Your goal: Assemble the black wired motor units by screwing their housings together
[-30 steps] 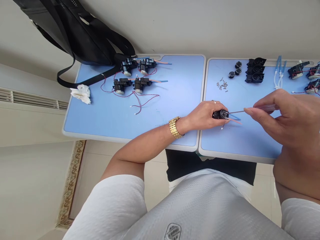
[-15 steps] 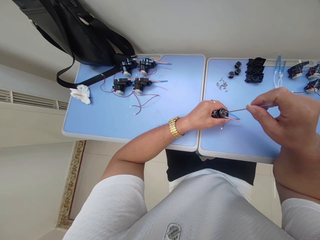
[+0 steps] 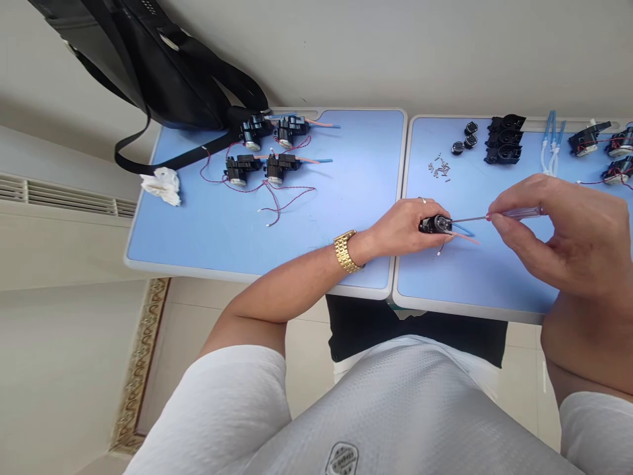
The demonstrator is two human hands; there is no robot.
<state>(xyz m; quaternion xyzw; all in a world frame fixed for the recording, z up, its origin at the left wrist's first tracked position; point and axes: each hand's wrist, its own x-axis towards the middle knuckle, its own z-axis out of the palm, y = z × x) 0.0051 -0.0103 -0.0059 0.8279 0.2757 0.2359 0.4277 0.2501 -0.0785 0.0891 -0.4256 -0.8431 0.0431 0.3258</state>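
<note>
The left hand [image 3: 403,227] closes around a black motor unit [image 3: 435,225] with blue and pink leads, held just above the right-hand blue tabletop [image 3: 475,284] near the middle of the frame — the right hand [image 3: 564,231] pinches a slim screwdriver [image 3: 519,213], its shaft reaching the unit's end. Small screws [image 3: 439,167] and black housings [image 3: 504,140] lie toward the upper right, while four wired units [image 3: 260,168] sit on the adjoining tabletop [image 3: 336,198] — upper left of centre.
</note>
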